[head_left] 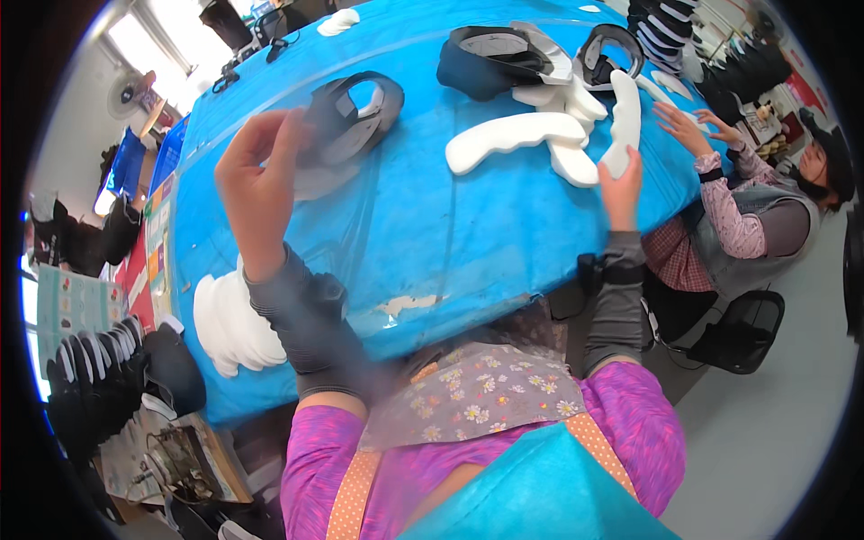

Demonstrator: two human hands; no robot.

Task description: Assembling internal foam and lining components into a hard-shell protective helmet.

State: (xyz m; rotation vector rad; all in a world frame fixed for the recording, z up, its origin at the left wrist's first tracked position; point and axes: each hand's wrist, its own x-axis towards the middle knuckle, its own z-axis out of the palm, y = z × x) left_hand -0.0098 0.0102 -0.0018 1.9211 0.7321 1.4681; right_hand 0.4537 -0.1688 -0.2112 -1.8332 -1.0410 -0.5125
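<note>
My right hand (620, 191) grips the lower end of a long, wavy-edged white foam pad (625, 112). At the left my left hand (259, 184) is raised, its fingers curled together beside a black and grey ring-shaped padded piece (378, 121). Motion blur at its fingertips hides what, if anything, it pinches. A pale blurred piece (326, 183) lies below that ring. Between my hands, another wavy white pad (513, 139) rests across a loose pile of similar pads (576, 165).
A blue-covered table (432, 243) spreads before me. Black padded pieces (490, 58) lie at its far side. Stacked white pads (229, 319) sit by my left forearm. A co-worker (747, 211) reaches over the right edge, near a black chair (742, 333). Dark pieces (90, 378) hang at far left.
</note>
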